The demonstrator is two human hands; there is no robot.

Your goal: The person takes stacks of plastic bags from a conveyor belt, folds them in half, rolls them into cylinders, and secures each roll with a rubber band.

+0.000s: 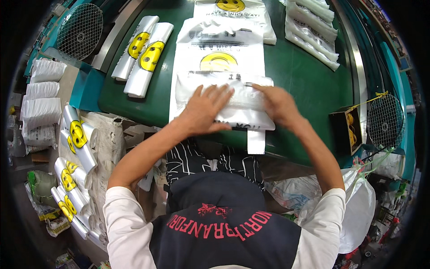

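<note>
Your left hand [207,109] lies flat on the folded part of the white smiley-print plastic bags [245,99], its fingers slightly apart. Your right hand [280,106] is at their right edge, blurred, its index finger reaching over the top; you cannot tell whether its fingers grip the plastic. The bags lie right in front of you on the green tabletop [309,103], near its front edge. Two folded smiley-print bundles [148,58] lie side by side to their left, and overlapping packs of bags [311,33] lie at the upper right.
</note>
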